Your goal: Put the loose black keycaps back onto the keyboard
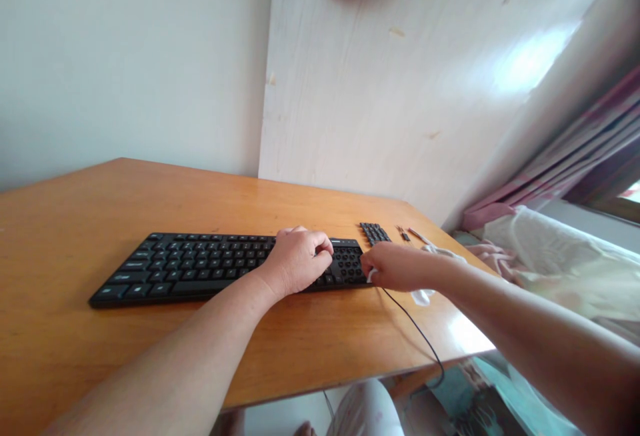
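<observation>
We're looking at a wooden tabletop point(75, 229), orange-brown and glossy near its right edge. Along the front half we've got a full-size black keyboard point(200, 266), its number pad showing bare round sockets. A thin black cable point(413, 321) runs from its right end and over the front edge. Towards the far right corner, loose black keycaps point(375, 233) sit in tight rows, and just beside them a small dark piece point(405, 237), then a slim pen-like tool point(417, 235). Nearer the right edge, crumpled white material point(423, 297), partly hidden.
</observation>
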`<state>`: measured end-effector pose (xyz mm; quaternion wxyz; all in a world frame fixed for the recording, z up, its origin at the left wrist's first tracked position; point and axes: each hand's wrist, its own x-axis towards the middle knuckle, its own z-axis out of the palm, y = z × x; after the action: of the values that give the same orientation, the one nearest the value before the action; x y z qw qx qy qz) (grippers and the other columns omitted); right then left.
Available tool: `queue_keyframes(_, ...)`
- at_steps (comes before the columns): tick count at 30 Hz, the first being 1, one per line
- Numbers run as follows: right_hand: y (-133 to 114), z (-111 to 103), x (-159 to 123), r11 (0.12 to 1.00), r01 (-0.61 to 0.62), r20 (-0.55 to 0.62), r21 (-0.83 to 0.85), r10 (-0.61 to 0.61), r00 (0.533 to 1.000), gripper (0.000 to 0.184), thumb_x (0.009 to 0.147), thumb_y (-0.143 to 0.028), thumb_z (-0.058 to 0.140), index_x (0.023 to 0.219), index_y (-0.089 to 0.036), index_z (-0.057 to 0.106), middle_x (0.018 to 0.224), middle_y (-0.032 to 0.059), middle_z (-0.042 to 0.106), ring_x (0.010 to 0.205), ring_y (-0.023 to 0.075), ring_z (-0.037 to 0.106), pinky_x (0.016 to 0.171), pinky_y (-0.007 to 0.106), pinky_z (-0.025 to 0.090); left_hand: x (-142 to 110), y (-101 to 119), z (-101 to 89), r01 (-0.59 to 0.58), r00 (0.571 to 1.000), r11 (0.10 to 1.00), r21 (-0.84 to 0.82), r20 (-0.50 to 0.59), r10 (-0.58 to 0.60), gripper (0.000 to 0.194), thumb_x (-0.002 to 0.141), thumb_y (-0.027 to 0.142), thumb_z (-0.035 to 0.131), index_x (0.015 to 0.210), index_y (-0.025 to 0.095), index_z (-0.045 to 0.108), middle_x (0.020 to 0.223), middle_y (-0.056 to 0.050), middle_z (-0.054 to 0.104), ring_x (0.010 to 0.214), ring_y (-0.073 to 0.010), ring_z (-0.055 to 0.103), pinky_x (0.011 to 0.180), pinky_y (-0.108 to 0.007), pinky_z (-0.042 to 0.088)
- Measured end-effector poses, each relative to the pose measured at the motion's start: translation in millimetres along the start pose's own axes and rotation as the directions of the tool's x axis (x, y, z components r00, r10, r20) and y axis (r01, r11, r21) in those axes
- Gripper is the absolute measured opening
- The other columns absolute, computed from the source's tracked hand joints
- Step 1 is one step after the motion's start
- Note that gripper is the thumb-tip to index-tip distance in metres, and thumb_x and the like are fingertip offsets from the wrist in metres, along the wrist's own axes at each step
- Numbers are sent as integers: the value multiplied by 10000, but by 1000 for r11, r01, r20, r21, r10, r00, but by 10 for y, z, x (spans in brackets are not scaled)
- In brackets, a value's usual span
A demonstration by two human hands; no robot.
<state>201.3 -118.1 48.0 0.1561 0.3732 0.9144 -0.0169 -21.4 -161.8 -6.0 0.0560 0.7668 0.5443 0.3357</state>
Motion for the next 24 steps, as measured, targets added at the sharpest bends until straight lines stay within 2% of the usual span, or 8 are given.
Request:
queue_keyframes(7, -256, -52, 84, 983, 45, -36, 179, -39, 999, 210, 746, -177, 533, 860, -195, 708, 734, 1, 677, 635, 129, 556, 547, 216, 352, 5, -40, 21, -13, 1000, 1000, 18, -4, 14, 196, 802, 268, 544, 845, 277, 735, 821, -13, 716, 830, -215, 628, 820, -346, 456)
queue_keyframes(10, -219, -30, 73, 984, 27, -38, 177, -20, 999, 208, 738, -165, 534, 851, -196, 706, 722, 1, 673, 623, 128, 549, 535, 216, 344, 6, -41, 17, -4, 1000, 1000, 15, 3, 4, 194, 802, 268, 545, 847, 275, 734, 828, -11, 718, 840, -215, 628, 829, -349, 454)
queue_keyframes(17, 27, 24, -5, 999, -46, -6, 20, 47, 999, 175, 690, -115, 513, 710, -184, 673, 660, 17, 650, 601, 136, 536, 537, 242, 314, 8, -7, -3, 1, 1000, 1000, 15, -7, -1, 190, 797, 257, 543, 830, 267, 730, 813, -12, 715, 830, -217, 626, 835, -361, 458)
queue_keyframes(24, -194, 3, 69, 986, 8, -42, 164, -1, 999, 180, 722, -177, 529, 813, -192, 683, 706, 6, 663, 622, 129, 556, 537, 219, 339, 4, -14, -5, -3, 1000, 1000, 28, -11, 4, 195, 804, 268, 536, 836, 265, 728, 813, -8, 717, 833, -210, 630, 821, -347, 458)
